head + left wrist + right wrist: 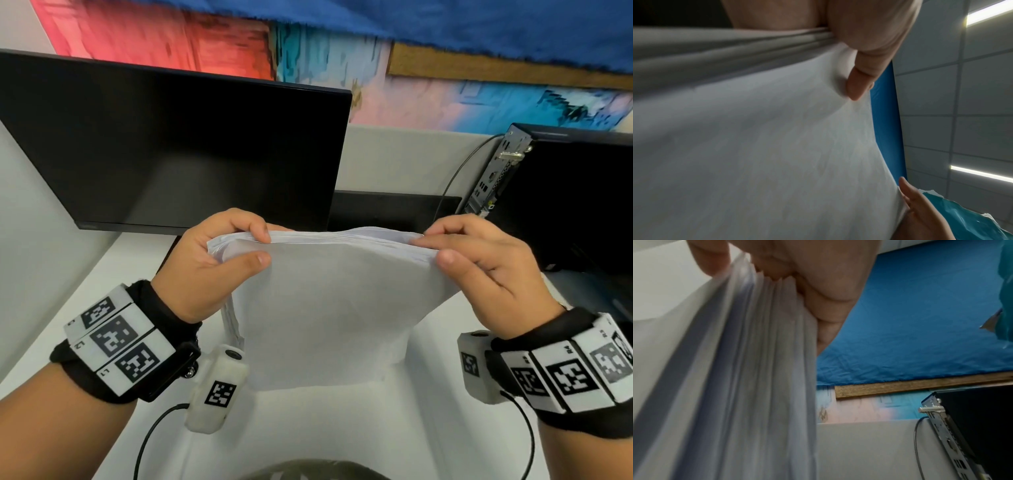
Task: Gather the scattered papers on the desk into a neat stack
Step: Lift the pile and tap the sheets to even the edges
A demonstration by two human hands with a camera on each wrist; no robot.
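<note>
Both grips are clamped on the papers (329, 308): left hand (212, 263) pinches the top left corner, right hand (486, 270) the top right, thumbs facing the camera. The stack hangs upright mid-frame, top edge running left-right, bottom near the white table (308, 428), wrists raised

Not much readable here, honestly. The white plastic wrist-mounted marker blocks (118, 339) are showing black-and-white square code patterns, plus tiny corner labels; one is looking like "L1", the rest are too small to make out. The glossy black flat monitor (171, 147) is carrying a faint, illegible bezel logo.
</note>
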